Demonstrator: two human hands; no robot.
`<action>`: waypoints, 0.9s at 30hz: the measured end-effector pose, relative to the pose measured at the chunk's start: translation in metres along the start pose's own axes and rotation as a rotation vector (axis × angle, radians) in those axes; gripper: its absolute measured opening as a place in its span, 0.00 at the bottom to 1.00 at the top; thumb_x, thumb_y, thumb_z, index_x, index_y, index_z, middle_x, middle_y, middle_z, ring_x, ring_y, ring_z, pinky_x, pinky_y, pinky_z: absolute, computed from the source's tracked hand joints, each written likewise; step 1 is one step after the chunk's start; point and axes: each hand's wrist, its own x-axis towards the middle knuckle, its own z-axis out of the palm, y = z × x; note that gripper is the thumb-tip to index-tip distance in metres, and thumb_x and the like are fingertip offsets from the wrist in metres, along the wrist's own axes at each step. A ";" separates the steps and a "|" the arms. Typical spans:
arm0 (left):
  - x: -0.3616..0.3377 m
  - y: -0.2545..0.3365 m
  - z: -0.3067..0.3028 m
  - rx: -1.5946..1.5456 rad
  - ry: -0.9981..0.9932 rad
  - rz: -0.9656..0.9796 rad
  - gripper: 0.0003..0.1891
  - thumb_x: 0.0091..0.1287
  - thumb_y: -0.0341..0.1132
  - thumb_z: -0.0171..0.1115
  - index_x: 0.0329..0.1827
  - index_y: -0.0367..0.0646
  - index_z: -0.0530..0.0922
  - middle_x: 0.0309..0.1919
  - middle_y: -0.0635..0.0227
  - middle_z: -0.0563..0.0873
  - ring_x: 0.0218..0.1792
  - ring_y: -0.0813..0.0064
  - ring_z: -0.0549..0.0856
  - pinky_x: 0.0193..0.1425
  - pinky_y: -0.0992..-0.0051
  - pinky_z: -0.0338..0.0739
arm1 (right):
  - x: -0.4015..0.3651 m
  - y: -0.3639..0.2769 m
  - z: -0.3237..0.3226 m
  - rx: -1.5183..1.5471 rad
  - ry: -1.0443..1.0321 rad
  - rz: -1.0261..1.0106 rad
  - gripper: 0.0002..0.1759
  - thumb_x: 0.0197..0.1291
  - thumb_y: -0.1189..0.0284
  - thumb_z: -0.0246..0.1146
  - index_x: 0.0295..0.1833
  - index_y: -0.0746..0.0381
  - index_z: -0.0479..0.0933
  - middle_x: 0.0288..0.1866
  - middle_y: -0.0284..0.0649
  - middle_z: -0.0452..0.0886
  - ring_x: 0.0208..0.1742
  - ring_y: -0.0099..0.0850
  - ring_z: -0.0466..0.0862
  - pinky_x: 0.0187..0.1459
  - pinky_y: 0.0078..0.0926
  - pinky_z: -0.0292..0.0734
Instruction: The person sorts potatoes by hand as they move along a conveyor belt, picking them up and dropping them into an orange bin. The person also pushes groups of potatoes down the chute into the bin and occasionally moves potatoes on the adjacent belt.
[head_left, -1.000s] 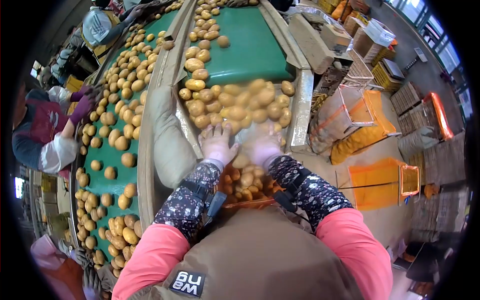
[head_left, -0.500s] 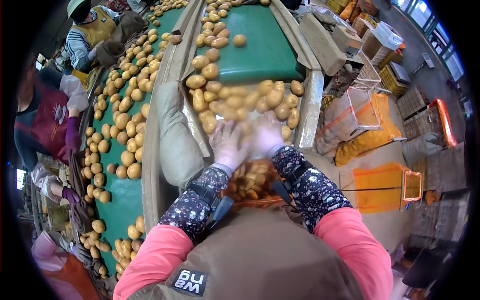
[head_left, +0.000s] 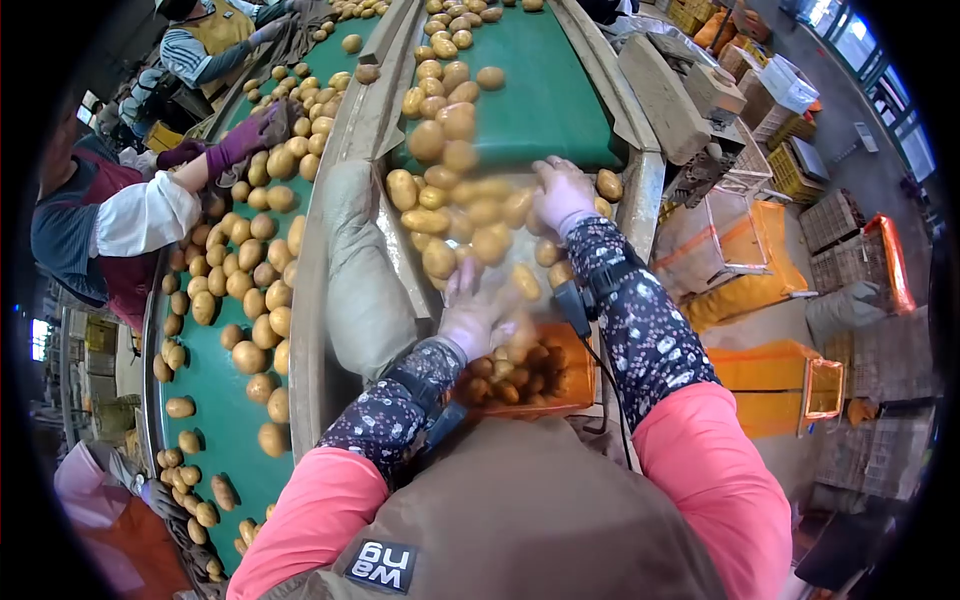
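Loose potatoes (head_left: 427, 221) lie on the sloping metal chute below the end of the green conveyor belt (head_left: 530, 110); several are blurred by motion. My left hand (head_left: 472, 318), in a pale thin glove, is low on the chute with its fingers stretched out beside the potatoes, gripping none. Higher up on the right, near the belt's end, my right hand (head_left: 563, 195) reaches over the chute, its fingers extended at the right edge of the potatoes. Just below my hands, an orange mesh bag (head_left: 575, 385) stands with its mouth open and potatoes inside.
A stuffed grey sack (head_left: 365, 275) lies along the chute's left side wall. Further left, another green belt (head_left: 225, 400) carries many potatoes; a co-worker's purple-gloved hand (head_left: 250, 135) reaches over it. Orange mesh bags on frames (head_left: 760, 385) and crates (head_left: 830, 210) stand to the right.
My hands have moved apart: the right up and to the right, the left down toward the bag. Potatoes have slid down the chute. A co-worker's arm now reaches over the left belt.
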 end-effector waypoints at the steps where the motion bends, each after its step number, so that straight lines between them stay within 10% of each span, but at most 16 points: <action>1: -0.002 -0.002 0.009 0.007 0.006 0.066 0.33 0.64 0.56 0.62 0.74 0.64 0.69 0.78 0.61 0.59 0.79 0.36 0.41 0.78 0.37 0.34 | 0.003 0.003 0.007 -0.035 -0.063 0.060 0.20 0.54 0.72 0.63 0.55 0.58 0.81 0.61 0.49 0.78 0.63 0.47 0.77 0.62 0.44 0.74; 13: 0.007 0.006 -0.016 0.044 0.021 -0.113 0.48 0.52 0.68 0.68 0.77 0.66 0.64 0.79 0.52 0.55 0.80 0.41 0.46 0.74 0.29 0.35 | 0.012 -0.017 -0.013 -0.319 -0.528 0.200 0.27 0.49 0.69 0.71 0.59 0.55 0.79 0.58 0.46 0.80 0.61 0.43 0.82 0.60 0.41 0.78; 21: 0.035 -0.008 -0.005 0.132 0.135 0.329 0.47 0.43 0.66 0.73 0.72 0.70 0.71 0.76 0.64 0.62 0.79 0.43 0.47 0.77 0.33 0.32 | 0.000 0.025 0.019 -0.255 -0.386 0.113 0.11 0.53 0.63 0.67 0.38 0.57 0.86 0.41 0.45 0.87 0.46 0.38 0.89 0.45 0.38 0.83; 27: 0.046 0.001 -0.042 0.167 -0.113 0.137 0.50 0.42 0.71 0.72 0.73 0.73 0.69 0.80 0.64 0.57 0.81 0.50 0.47 0.76 0.33 0.25 | -0.025 0.007 -0.041 0.258 0.022 0.159 0.24 0.55 0.63 0.68 0.56 0.63 0.78 0.50 0.50 0.84 0.52 0.46 0.84 0.53 0.41 0.80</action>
